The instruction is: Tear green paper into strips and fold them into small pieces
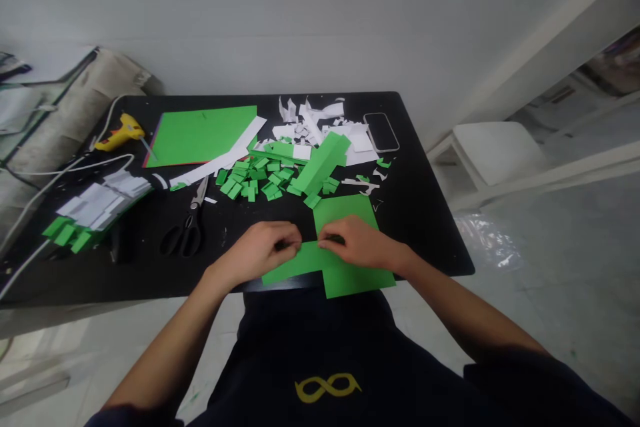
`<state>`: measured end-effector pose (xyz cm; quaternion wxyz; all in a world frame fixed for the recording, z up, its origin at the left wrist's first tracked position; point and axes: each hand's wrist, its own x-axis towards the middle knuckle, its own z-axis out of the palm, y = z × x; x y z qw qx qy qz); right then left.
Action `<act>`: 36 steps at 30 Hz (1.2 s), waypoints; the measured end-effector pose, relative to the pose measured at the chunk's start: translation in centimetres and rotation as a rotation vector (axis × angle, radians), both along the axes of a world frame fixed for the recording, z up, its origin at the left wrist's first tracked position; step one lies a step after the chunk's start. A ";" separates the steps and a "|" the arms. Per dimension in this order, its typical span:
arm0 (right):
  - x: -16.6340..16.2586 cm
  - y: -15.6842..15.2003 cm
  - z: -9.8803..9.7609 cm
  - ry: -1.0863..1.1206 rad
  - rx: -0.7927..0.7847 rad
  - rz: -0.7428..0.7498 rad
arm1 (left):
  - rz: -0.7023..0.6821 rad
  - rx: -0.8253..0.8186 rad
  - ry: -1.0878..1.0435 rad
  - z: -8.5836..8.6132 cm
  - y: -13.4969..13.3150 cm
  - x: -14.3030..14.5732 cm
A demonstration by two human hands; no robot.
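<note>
Near the front edge of the table, my left hand (267,248) is closed with thumb and fingers pinched on the upper edge of a green paper strip (287,268). Close beside it, my right hand (361,242) is also closed, its fingertips at the strip's right part, where it meets a larger green paper sheet (357,277). That sheet lies under my right hand and juts over the table's edge. Whether strip and sheet are one piece, I cannot tell. Just beyond lie a folded green paper piece (323,163) and a heap of small folded green pieces (273,177).
Black-handled scissors (187,230) lie left of my hands. Farther left are a white-and-green paper construction (103,203) and a yellow glue gun (120,133) among white cords. Green sheets (203,133), white paper scraps (313,123) and a phone (383,132) lie at the back.
</note>
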<state>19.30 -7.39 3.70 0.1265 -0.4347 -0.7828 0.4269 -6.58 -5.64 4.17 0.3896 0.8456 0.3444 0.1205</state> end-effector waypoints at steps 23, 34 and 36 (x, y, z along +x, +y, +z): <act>0.0 0.6 0.2 -0.017 -0.074 -0.037 | 0.028 0.090 0.003 -0.4 -0.4 0.5; 1.8 0.7 0.8 -0.010 -0.093 -0.060 | 0.047 0.013 0.029 0.1 0.7 -3.5; 2.3 0.7 0.8 -0.031 -0.091 -0.058 | 0.079 -0.015 0.040 0.2 0.9 -4.6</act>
